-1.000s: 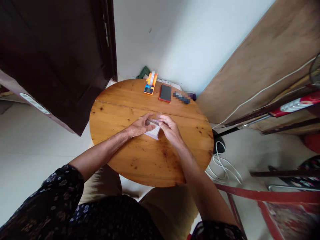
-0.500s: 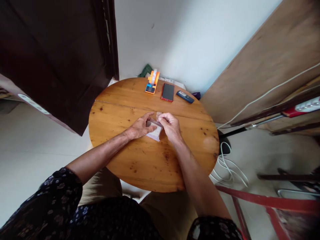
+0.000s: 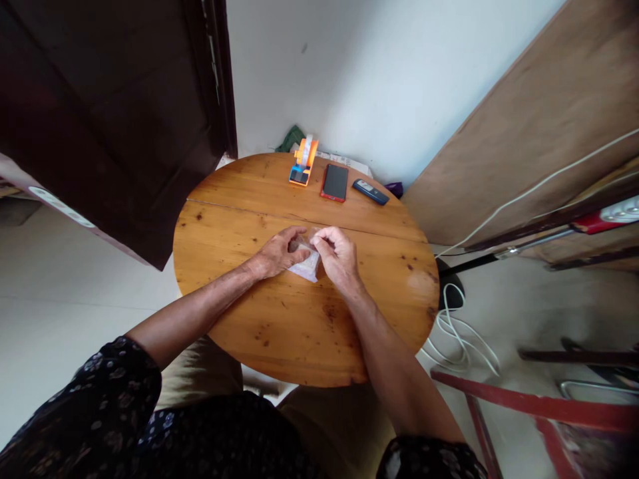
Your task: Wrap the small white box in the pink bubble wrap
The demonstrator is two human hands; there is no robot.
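Note:
A small whitish packet in clear plastic point(image 3: 305, 269) lies on the round wooden table point(image 3: 279, 319) between my hands. My left hand point(image 3: 277, 255) holds it from the left, thumb across its top and fingers curved round the far side. At the packet's far right corner, my right hand point(image 3: 340, 258) has thumb and forefinger pinched on a loose flap of clear plastic point(image 3: 313, 233). Part of the packet is hidden beneath my left thumb and fingers.
Along the far side of the table stand an orange and blue tape dispenser point(image 3: 303, 161), a red-edged phone point(image 3: 334, 182) and a dark handheld device point(image 3: 370, 191). A white cable point(image 3: 452, 332) lies coiled on the floor at right, near a red chair frame point(image 3: 529, 403).
My right fingers have moved slightly left and down with the plastic flap, which now lies closer over the packet. My left hand stays on the packet.

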